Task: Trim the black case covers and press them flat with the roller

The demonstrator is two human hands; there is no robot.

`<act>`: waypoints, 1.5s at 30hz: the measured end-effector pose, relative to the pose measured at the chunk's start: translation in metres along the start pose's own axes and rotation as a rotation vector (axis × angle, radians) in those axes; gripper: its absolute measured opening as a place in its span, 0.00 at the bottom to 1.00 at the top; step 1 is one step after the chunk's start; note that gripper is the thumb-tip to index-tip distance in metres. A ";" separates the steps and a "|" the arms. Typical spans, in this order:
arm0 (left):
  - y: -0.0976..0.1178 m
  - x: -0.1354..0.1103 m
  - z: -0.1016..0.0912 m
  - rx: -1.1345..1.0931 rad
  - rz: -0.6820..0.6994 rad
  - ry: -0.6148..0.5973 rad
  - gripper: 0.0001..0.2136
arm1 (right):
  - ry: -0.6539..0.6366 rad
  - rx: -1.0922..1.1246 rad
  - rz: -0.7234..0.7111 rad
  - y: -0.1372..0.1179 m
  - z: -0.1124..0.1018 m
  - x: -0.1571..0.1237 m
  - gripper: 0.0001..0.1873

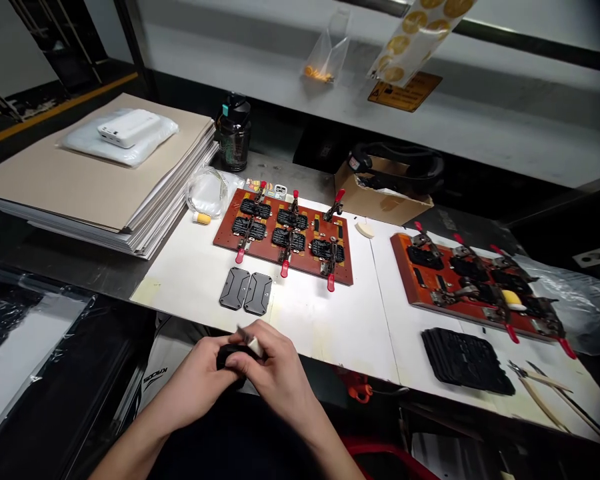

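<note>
At the front edge of the table, my left hand (203, 370) is closed on a black part (226, 355), mostly hidden by the fingers. My right hand (275, 357) meets it there, its fingers wrapped round a small knife-like tool (254, 345) with a whitish body and a thin tip. The thumb of my right hand presses against the black part. Just beyond my hands, two dark grey plates (258, 293) lie side by side on the white table top. Behind them is a red-brown fixture board (235, 241) with red-handled toggle clamps and several black parts.
On the right stand a second clamp fixture (405, 267), a stack of black parts (465, 360) and pliers (543, 380). A tall cardboard stack (100, 193) is at left. A bottle (235, 133) and an open carton (380, 203) stand behind.
</note>
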State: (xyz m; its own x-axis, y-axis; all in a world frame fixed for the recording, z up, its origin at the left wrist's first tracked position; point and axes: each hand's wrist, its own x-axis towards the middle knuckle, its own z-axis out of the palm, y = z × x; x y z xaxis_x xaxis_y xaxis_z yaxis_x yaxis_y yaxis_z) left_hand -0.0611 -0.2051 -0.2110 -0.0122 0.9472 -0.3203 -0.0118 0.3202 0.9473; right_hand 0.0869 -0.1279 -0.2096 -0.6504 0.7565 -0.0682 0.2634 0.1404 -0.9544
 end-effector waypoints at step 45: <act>-0.010 -0.002 0.008 0.086 0.167 0.350 0.24 | -0.130 -0.293 0.140 -0.020 0.034 -0.026 0.25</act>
State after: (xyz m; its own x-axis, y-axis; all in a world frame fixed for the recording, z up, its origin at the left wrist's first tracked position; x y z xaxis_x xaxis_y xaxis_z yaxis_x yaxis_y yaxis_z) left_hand -0.0527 -0.2107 -0.2199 -0.3474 0.9285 -0.1312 0.1024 0.1767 0.9789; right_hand 0.0743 -0.1717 -0.1984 -0.6736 0.6966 -0.2470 0.5378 0.2327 -0.8103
